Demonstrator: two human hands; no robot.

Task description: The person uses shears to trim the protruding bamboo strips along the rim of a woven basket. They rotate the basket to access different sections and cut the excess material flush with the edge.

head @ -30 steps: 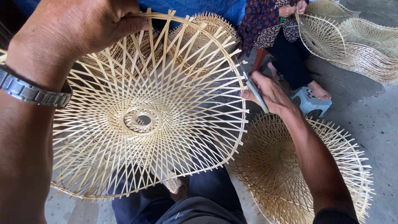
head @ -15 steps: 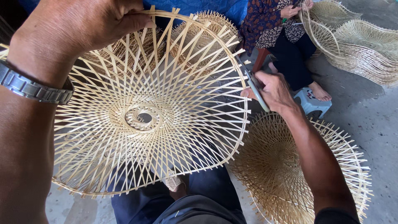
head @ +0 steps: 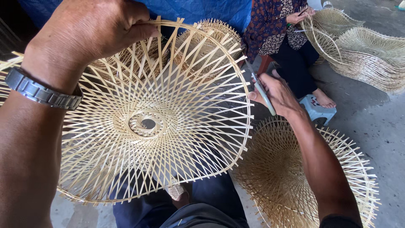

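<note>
Left hand (head: 90, 31) is clamped on the top rim of the bamboo frame (head: 147, 122), which it holds tilted up over the lap. Right hand (head: 276, 95) is closed around scissors (head: 262, 90) right at the frame's right edge. I'd keep that rim steady and snip flush, one strip end at a time. More frames (head: 295, 177) lie on the floor.
</note>
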